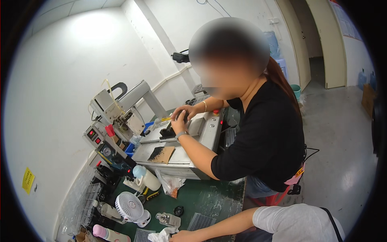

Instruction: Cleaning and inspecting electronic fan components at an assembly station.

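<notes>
One white fan (pixel 130 205) is seen on the green tabletop (pixel 165 204), left of a crumpled white cloth (pixel 162 235), which is touched by the right hand (pixel 183 236), its grip unclear at the lower edge; the left hand's state cannot be told.

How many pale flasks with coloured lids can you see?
2: pale flask with light-blue lid beyond the round white fan, pale flask with pink lid at the picture's lower edge. More may be hidden.
</notes>
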Demonstrator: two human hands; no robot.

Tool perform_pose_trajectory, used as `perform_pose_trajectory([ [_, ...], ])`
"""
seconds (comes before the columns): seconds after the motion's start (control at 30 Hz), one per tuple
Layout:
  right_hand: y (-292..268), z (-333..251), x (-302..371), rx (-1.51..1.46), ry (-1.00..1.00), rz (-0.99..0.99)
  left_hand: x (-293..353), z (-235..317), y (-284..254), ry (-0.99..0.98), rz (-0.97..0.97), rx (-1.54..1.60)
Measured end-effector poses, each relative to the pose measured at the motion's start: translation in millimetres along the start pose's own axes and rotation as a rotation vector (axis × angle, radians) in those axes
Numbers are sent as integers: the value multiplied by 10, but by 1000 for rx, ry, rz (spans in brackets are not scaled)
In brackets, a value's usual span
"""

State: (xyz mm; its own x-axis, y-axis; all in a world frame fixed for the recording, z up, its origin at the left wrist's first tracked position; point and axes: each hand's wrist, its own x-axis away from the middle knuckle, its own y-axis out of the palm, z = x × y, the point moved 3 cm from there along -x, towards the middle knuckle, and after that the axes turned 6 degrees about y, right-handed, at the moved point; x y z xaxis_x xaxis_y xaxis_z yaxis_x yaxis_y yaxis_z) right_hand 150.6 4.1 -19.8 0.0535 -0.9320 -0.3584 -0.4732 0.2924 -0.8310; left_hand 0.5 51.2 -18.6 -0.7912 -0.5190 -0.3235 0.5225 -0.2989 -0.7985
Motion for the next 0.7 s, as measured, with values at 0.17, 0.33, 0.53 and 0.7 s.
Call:
perform_pose_trajectory([
  [0.17, 14, 54, 2, -27, 36, -74, -22, 131, -34, 14, 19, -30],
  [0.33, 289, 236, -63, -25, 29, -1, -78, 236, -39, 41, 32, -79],
  [0.53, 215, 152, -48, 19, 29, -2, -28, 210, -48, 97, 76, -152],
  [0.7, 211, 96, -3, 57, 35, 1, 9, 163, -16, 171, 84, -152],
])
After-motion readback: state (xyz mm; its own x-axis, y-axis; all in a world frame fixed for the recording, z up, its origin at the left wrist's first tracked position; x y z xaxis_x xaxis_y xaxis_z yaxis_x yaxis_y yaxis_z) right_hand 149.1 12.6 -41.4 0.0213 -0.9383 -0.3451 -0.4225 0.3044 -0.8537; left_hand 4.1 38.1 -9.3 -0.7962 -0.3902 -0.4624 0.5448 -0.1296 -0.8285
